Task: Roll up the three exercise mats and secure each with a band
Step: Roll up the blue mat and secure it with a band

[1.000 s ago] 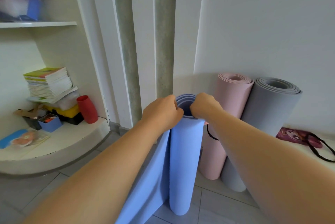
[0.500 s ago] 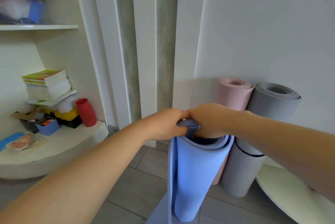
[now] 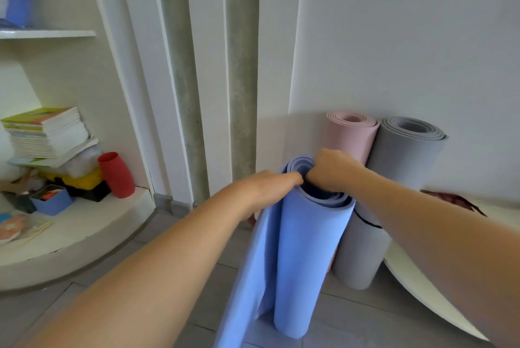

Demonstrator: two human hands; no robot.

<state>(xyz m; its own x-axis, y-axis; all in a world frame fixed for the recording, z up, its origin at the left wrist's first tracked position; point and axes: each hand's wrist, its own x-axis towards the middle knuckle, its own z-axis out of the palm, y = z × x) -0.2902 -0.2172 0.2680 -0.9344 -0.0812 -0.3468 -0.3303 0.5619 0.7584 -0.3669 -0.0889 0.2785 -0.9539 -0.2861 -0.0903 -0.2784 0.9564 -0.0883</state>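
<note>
Blue exercise mat point(image 3: 306, 257) stands upright on the tiled floor point(image 3: 351, 316), centre of my view. It's only partly rolled. The coil is loose at the top, with gaps between the layers, and an unrolled flap hangs down its left side to the floor. No band showing on it.

Left hand point(image 3: 270, 187): fingers curled over the top edge of the blue mat on the left side of the coil, clenched on the outer layer.
Right hand point(image 3: 332, 170): closed like a fist on the inner coil layers at the top rim, knuckles up. Fingertips are hidden inside the roll, so I can't tell exactly which layers it pinches.
The two hands are almost touching over the mouth of the roll.

Behind and to the right:
- Pink mat point(image 3: 351, 136), fully rolled, upright against the wall point(image 3: 408, 38). Its lower part is hidden by the blue mat.
- Grey mat point(image 3: 405, 156), fully rolled, upright, touching the pink one on its right. A thin black band point(image 3: 365, 221) crosses its mid-section.

Left side has a curved ledge point(image 3: 84, 235) carrying a red cup point(image 3: 116, 176), a stack of books point(image 3: 45, 133) and a small blue box point(image 3: 53, 201). There's a shelf point(image 3: 47, 34) above it. A dark red item point(image 3: 453, 201) lies on the white platform point(image 3: 416, 277) at right, too blurred to identify.
</note>
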